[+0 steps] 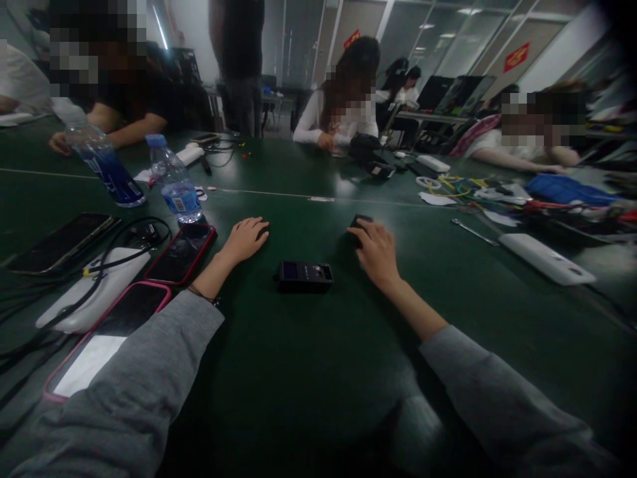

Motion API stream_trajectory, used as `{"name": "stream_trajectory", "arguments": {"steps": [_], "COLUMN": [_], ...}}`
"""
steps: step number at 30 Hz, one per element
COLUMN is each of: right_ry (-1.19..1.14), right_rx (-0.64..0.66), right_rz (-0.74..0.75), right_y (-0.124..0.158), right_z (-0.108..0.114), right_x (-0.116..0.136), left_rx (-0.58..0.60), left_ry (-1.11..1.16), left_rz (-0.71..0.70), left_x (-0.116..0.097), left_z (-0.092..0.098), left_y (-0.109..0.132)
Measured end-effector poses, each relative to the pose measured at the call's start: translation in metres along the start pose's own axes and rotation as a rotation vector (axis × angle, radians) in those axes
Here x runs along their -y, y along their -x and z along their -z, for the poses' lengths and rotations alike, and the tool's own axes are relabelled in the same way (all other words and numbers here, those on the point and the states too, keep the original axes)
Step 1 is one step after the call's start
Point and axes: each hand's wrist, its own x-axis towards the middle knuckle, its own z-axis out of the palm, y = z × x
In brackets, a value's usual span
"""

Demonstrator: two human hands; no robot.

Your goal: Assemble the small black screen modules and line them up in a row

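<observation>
My left hand (245, 240) lies palm down on the dark green table (308, 372), fingers loosely curled, with nothing visible in it. My right hand (377, 252) rests further right, its fingertips on a small black object (359, 221). Between the two hands lies a small black device (304, 275) with a little screen, touched by neither hand. Both arms wear grey sleeves.
To my left lie phones in red (182, 252) and pink (107, 338) cases, a white power bank (94, 287) with black cables and two water bottles (174, 189). A white power bank (546, 258), a metal tool and coloured clutter lie at right. Other people sit across the table.
</observation>
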Motion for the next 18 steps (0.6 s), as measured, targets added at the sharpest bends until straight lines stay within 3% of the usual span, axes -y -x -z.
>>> {"name": "stream_trajectory", "arguments": {"steps": [10,18], "right_ry": [0.002,-0.015], "right_rx": [0.025,-0.012], "right_rz": [0.024,-0.053], "right_y": [0.0056,0.0050], "right_z": [-0.0077,-0.0076], "right_x": [-0.0048,-0.0009], "left_rx": [-0.024,-0.006], "left_ry": [0.007,-0.001], "left_rz": [-0.009,0.005], "left_x": [0.0028,-0.0018], "left_z": [-0.0043,0.0000], "left_y": [-0.0007,0.0015]}}
